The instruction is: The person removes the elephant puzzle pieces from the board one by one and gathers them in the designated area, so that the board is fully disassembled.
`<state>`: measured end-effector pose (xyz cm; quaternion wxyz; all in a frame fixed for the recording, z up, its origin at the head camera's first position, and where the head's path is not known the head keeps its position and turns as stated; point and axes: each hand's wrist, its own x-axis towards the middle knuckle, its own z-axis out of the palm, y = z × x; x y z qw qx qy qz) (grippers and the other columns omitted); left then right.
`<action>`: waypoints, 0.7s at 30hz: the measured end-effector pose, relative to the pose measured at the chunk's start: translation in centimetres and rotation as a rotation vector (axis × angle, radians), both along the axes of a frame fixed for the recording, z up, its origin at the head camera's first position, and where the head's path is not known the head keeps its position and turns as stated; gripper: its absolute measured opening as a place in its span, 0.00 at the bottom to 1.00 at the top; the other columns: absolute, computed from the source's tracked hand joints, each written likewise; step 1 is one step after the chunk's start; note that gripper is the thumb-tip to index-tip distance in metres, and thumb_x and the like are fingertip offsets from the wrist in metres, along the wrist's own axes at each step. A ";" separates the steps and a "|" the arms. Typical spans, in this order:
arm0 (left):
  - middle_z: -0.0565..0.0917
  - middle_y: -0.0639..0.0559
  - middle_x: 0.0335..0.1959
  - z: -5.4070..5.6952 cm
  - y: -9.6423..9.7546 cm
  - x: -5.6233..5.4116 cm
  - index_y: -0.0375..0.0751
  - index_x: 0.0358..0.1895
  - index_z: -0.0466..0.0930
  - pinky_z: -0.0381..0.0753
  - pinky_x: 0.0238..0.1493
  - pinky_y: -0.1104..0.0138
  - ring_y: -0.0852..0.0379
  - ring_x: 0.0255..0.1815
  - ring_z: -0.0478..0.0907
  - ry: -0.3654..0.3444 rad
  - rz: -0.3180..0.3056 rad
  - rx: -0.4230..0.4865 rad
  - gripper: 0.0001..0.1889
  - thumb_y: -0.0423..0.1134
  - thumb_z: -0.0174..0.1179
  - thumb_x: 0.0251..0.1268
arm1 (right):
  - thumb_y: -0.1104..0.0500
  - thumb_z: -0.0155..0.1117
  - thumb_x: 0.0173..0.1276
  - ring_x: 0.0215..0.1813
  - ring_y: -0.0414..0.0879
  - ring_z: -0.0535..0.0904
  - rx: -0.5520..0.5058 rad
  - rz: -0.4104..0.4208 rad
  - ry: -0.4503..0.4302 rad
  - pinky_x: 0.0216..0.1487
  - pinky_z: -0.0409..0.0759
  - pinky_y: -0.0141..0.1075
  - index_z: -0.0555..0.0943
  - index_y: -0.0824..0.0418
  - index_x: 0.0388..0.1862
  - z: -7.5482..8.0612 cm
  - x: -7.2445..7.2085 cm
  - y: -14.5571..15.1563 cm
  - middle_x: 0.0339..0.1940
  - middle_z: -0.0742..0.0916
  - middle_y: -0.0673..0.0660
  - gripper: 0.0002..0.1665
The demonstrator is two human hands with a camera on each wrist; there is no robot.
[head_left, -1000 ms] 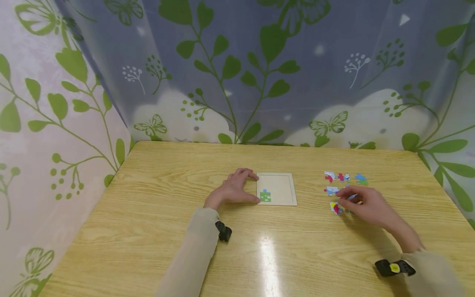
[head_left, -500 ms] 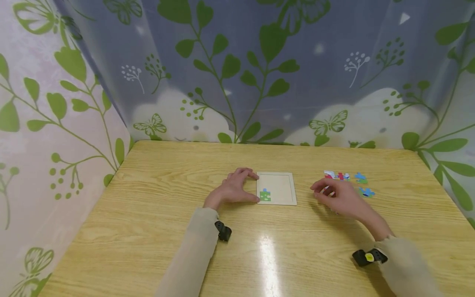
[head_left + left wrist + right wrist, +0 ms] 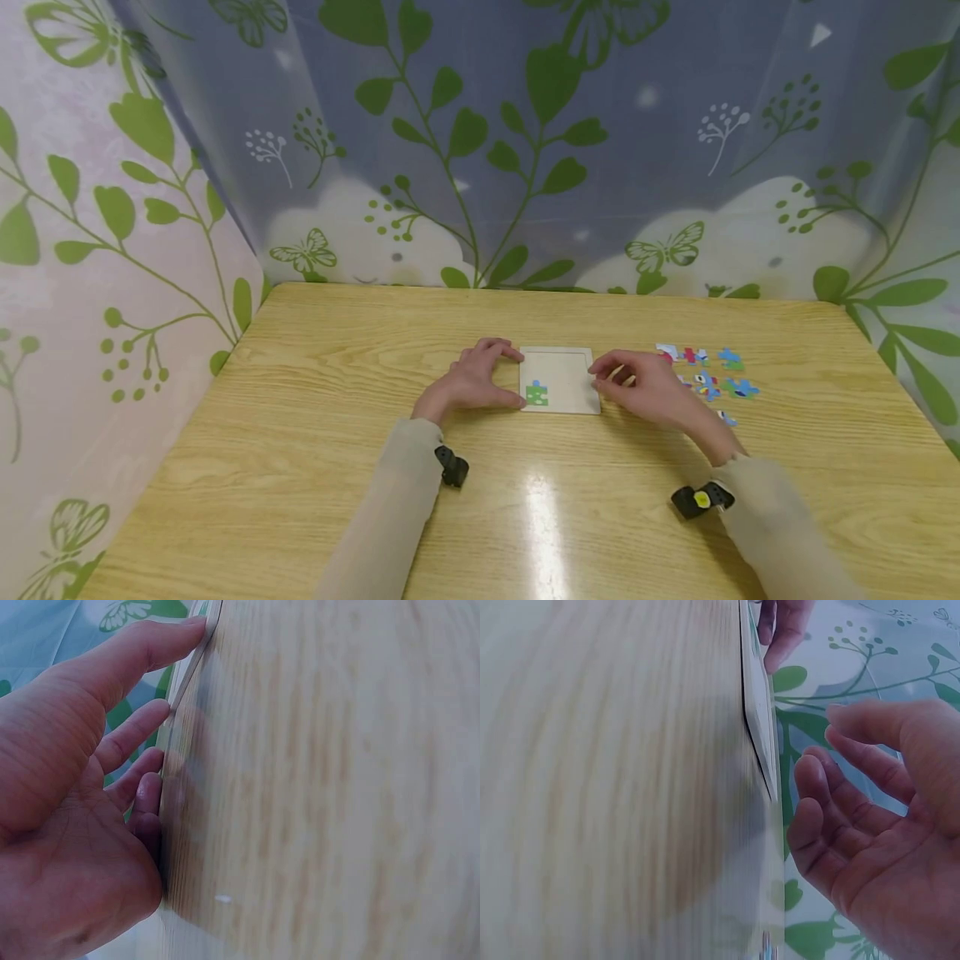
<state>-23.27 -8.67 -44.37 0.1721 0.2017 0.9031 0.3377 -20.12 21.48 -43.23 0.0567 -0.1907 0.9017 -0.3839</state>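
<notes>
In the head view my left hand [image 3: 471, 379] rests at the left side of a square puzzle tray [image 3: 562, 408]. Its thumb and index fingertips touch the rim near the two left corners, spread apart. One green puzzle piece [image 3: 537, 395] with a blue knob lies in the tray's near left corner. My right hand [image 3: 645, 387] is beside the tray's right rim, fingers loosely bent, with a gap between thumb and index tips. In the right wrist view that right hand [image 3: 889, 817] shows no thing between its fingers, and the tray [image 3: 759, 712] lies just beyond.
Several loose pieces lie right of the tray, among them a blue-green piece [image 3: 729, 358], another blue-green piece [image 3: 741, 388] and a blue piece [image 3: 707, 385]. My right hand and wrist hide part of that group. A patterned curtain [image 3: 480, 167] stands behind the wooden table [image 3: 375, 333].
My right hand has moved left from the loose pieces to the tray's right rim, uncovering some pieces. My left hand, the tray and the green piece have stayed in place.
</notes>
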 end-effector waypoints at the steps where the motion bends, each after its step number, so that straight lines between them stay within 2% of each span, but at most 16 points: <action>1: 0.59 0.51 0.81 0.0 0.0 0.0 0.53 0.68 0.74 0.50 0.76 0.34 0.36 0.80 0.54 0.000 0.001 -0.001 0.33 0.49 0.74 0.59 | 0.56 0.66 0.74 0.38 0.44 0.83 -0.002 0.000 -0.005 0.34 0.79 0.34 0.85 0.58 0.50 0.0 -0.1 -0.2 0.41 0.89 0.55 0.11; 9: 0.59 0.51 0.81 0.1 0.1 0.0 0.53 0.68 0.74 0.51 0.76 0.35 0.36 0.80 0.55 0.001 0.008 -0.008 0.33 0.49 0.74 0.59 | 0.58 0.66 0.73 0.39 0.45 0.82 -0.038 0.017 -0.049 0.33 0.79 0.35 0.85 0.61 0.50 -0.3 -0.5 -1.5 0.42 0.88 0.57 0.10; 15: 0.60 0.51 0.81 0.3 0.2 0.0 0.53 0.68 0.74 0.52 0.76 0.36 0.36 0.80 0.55 0.001 0.020 -0.020 0.33 0.49 0.74 0.58 | 0.58 0.66 0.73 0.39 0.46 0.82 -0.025 0.033 -0.073 0.35 0.80 0.35 0.84 0.59 0.49 -0.3 -0.7 -2.7 0.41 0.87 0.56 0.10; 21: 0.60 0.51 0.81 0.2 0.2 0.0 0.54 0.68 0.74 0.52 0.76 0.36 0.36 0.80 0.55 -0.005 0.027 -0.021 0.33 0.50 0.74 0.58 | 0.58 0.66 0.72 0.39 0.45 0.81 -0.017 0.073 -0.064 0.37 0.80 0.35 0.85 0.58 0.48 -0.5 -1.0 -3.7 0.40 0.87 0.55 0.08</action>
